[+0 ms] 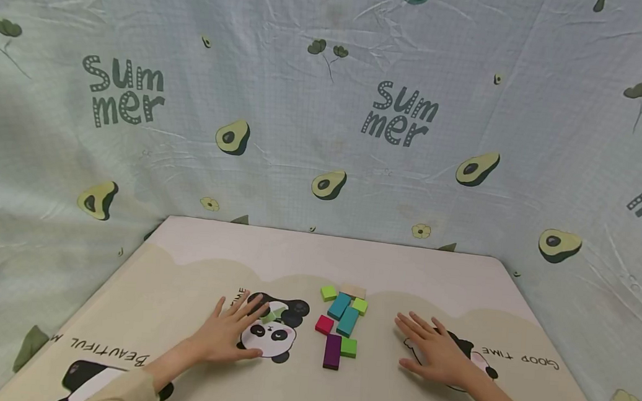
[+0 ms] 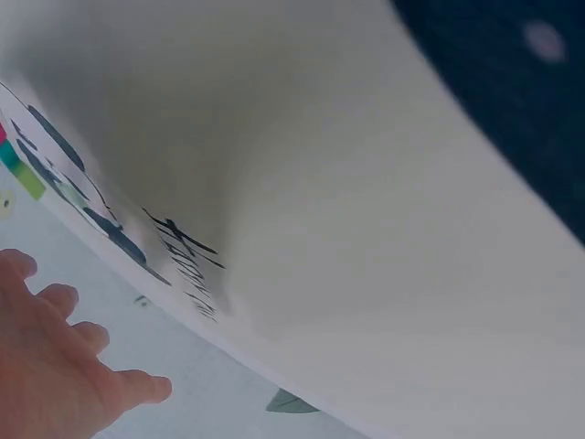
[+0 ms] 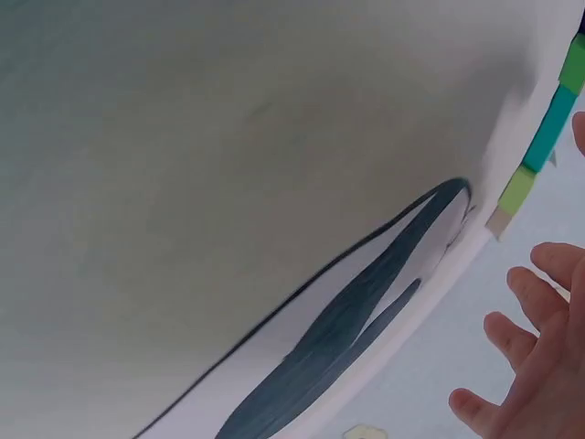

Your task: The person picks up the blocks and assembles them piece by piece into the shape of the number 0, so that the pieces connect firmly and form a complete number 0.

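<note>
Between the two hands lies a loose group of coloured blocks on the table. A purple block (image 1: 332, 351) is nearest, with a green block (image 1: 348, 347) at its right side. Behind them are a red block (image 1: 324, 324) and two teal blocks, the nearer teal block (image 1: 348, 322) and the farther teal block (image 1: 339, 306). Two lime green blocks and a pale wooden block (image 1: 353, 291) form the far end. To the left of the group, my left hand (image 1: 227, 335) has its fingers spread and holds nothing. My right hand (image 1: 434, 351), fingers straight, is apart from the blocks on their right.
The table (image 1: 295, 248) has a pale cover printed with pandas and lettering. A curtain (image 1: 283, 98) with avocado prints and "summer" lettering hangs behind the table and along its sides. A dark blue patch (image 2: 530, 82) fills a corner of the left wrist view.
</note>
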`<action>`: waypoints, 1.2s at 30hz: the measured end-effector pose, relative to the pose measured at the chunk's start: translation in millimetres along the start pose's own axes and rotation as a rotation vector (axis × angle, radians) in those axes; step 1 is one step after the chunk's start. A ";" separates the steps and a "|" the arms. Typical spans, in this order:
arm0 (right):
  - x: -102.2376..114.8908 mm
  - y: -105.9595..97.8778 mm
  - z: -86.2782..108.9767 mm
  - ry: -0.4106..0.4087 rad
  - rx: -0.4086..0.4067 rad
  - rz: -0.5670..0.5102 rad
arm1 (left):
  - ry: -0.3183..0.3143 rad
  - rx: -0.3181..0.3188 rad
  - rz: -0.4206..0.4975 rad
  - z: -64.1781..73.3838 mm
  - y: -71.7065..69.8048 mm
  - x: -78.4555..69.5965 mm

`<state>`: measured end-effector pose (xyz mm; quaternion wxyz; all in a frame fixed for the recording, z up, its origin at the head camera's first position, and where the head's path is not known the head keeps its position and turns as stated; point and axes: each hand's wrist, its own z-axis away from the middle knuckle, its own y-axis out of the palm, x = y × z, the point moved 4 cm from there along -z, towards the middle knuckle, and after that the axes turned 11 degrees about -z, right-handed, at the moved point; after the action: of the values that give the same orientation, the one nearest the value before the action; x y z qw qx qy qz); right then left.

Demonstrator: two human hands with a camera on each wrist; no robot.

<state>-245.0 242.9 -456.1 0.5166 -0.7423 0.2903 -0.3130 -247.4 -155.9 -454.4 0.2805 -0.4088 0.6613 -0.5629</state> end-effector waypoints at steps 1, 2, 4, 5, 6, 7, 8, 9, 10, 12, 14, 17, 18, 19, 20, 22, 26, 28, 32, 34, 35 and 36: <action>1.7 0.1 -0.8 -0.008 0.002 -0.001 | 0.008 -0.003 0.007 -0.3 -1.0 -1.7; 3.1 0.6 -1.6 -0.014 0.006 -0.006 | 0.014 -0.003 0.008 -0.6 -1.7 -3.6; 6.1 1.4 -3.2 -0.029 0.009 -0.007 | 0.029 -0.011 0.016 -1.2 -2.5 -6.8; 7.8 1.6 -4.0 -0.037 0.008 -0.014 | 0.036 -0.014 0.017 -1.5 -2.2 -8.2; 9.5 1.7 -4.9 -0.043 0.008 -0.021 | 0.045 -0.019 0.016 -1.9 -2.1 -9.7; 11.4 1.7 -6.0 -0.051 0.006 -0.021 | 0.054 -0.023 0.009 -2.3 -2.1 -11.4; 13.0 2.0 -7.1 -0.054 0.008 -0.026 | 0.063 -0.026 0.007 -2.7 -2.1 -13.1; 14.6 2.2 -8.3 -0.056 0.011 -0.026 | 0.073 -0.031 0.006 -3.3 -2.3 -14.7; 16.4 2.5 -9.6 -0.057 0.016 -0.035 | 0.080 -0.029 0.008 -4.0 -2.5 -16.5; 19.9 3.3 -12.1 -0.060 0.028 -0.036 | 0.098 -0.022 0.020 -5.7 -3.2 -20.4; 23.2 4.5 -14.4 -0.060 0.043 -0.044 | 0.112 -0.009 0.035 -7.9 -4.3 -24.7; 28.0 6.0 -17.6 -0.067 0.057 -0.050 | 0.123 0.017 0.059 -11.4 -5.5 -30.4; 29.6 6.2 -18.7 -0.070 0.058 -0.053 | 0.126 0.023 0.061 -12.6 -5.5 -32.1; 31.2 6.4 -19.6 -0.075 0.059 -0.059 | 0.128 0.027 0.067 -13.6 -5.8 -33.7; 32.9 6.4 -20.6 -0.085 0.057 -0.056 | 0.132 0.028 0.074 -14.5 -6.1 -35.4; 36.4 6.4 -22.5 -0.109 0.051 -0.065 | 0.146 0.030 0.082 -16.2 -5.9 -38.4; 43.2 7.5 -26.1 -0.160 0.047 -0.087 | 0.183 0.048 0.091 -19.5 -5.3 -44.4; 45.9 8.8 -28.2 -0.171 0.053 -0.105 | 0.201 0.066 0.093 -21.4 -5.1 -47.6; 51.2 11.8 -32.1 -0.184 0.069 -0.109 | 0.246 0.076 0.085 -27.0 -5.6 -54.6; 55.0 12.6 -34.2 -0.204 0.066 -0.096 | 0.268 0.075 0.074 -30.2 -5.6 -57.7; 57.0 13.0 -35.2 -0.218 0.063 -0.088 | 0.279 0.073 0.064 -31.9 -5.1 -59.1; 59.2 13.3 -36.3 -0.233 0.059 -0.079 | 0.289 0.074 0.059 -33.5 -5.2 -60.4</action>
<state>-236.5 173.1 -449.1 0.5556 -0.7690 0.1893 -0.2530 -243.4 -87.0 -447.8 0.2139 -0.2931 0.6853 -0.6314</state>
